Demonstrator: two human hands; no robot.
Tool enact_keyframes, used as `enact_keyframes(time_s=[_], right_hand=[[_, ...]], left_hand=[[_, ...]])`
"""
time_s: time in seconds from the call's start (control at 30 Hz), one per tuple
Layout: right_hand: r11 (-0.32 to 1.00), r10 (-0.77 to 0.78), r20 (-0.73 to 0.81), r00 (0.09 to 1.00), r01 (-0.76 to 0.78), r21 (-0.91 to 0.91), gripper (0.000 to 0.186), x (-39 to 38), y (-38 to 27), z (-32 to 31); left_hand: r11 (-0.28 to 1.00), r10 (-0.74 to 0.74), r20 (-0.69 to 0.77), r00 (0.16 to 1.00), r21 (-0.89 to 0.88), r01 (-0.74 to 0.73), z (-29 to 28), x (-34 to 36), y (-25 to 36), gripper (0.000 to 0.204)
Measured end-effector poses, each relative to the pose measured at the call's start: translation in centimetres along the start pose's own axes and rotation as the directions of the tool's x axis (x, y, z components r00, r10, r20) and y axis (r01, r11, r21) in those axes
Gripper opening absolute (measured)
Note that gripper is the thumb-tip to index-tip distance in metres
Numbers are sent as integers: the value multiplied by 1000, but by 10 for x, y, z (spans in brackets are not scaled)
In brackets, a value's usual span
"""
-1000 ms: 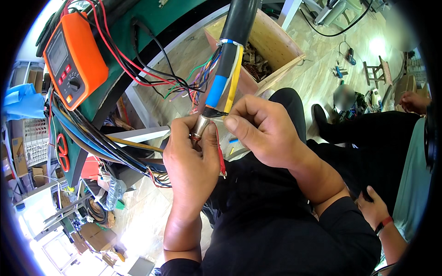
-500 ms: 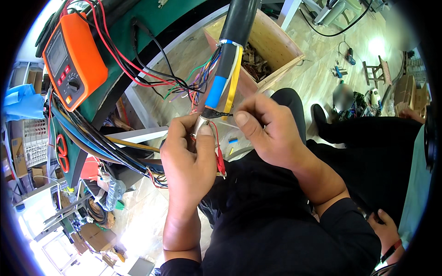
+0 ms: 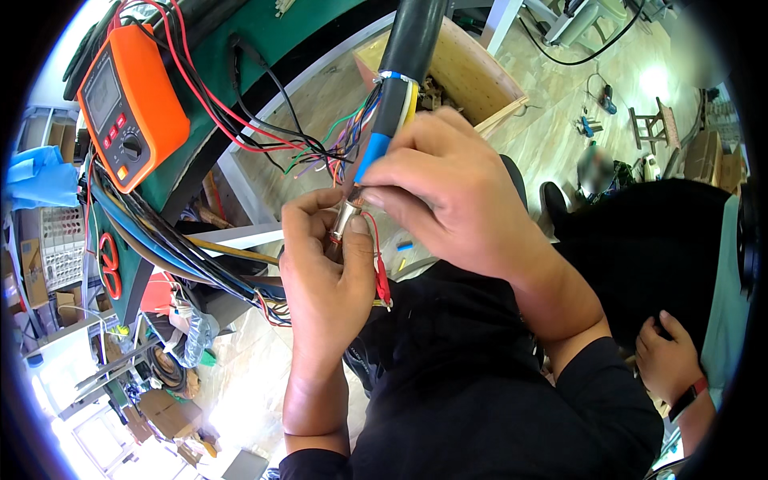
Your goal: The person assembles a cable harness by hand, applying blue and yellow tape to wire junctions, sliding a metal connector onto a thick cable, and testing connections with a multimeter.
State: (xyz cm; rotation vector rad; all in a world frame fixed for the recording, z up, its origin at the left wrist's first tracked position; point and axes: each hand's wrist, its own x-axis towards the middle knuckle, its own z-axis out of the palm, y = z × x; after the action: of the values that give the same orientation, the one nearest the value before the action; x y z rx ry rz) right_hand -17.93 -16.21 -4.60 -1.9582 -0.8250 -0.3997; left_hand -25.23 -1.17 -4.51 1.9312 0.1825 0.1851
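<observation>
A thick black cable (image 3: 410, 52) comes down from the top with a blue band (image 3: 373, 152) near its lower end. Below that band, a shiny metal sleeve (image 3: 346, 218) meets the cable's stripped end, where a little copper shows. My left hand (image 3: 324, 276) is closed round this sleeve, thumb on one side and fingers on the other. Over the cable end lies my right hand (image 3: 464, 196), thumb and fingertips pinched at the stripped part just above the sleeve. Its fingers partly hide the joint and a yellow strip (image 3: 413, 102). A red alligator clip (image 3: 382, 284) on a thin red wire hangs beside my left thumb.
An orange multimeter (image 3: 156, 104) with red and black leads stands on the green table (image 3: 212, 48). Thin coloured wires (image 3: 348, 140) fan out left of the cable. Behind is a wooden box (image 3: 488, 68); red-handled scissors (image 3: 110, 264) are at the left. Another person's hand (image 3: 668, 356) rests at right.
My right hand has moved left and over the cable's end, from beside it, where it pinched a dark strand. My left hand has stayed on the sleeve. The other person's hand has shifted up.
</observation>
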Motion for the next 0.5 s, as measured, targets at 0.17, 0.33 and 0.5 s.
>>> enact_keyframes(time_s=[0.17, 0.33, 0.5], right_hand=[[975, -188, 83, 979, 197, -107, 8, 37, 9, 8], [944, -216, 303, 928, 278, -178, 10, 58, 19, 18], [978, -165, 68, 984, 172, -121, 5, 53, 23, 25]], left_hand=[[998, 44, 21, 999, 49, -45, -4, -3, -5, 27], [968, 151, 0, 989, 203, -148, -3, -4, -7, 27], [978, 106, 10, 994, 179, -106, -4, -2, -8, 26]])
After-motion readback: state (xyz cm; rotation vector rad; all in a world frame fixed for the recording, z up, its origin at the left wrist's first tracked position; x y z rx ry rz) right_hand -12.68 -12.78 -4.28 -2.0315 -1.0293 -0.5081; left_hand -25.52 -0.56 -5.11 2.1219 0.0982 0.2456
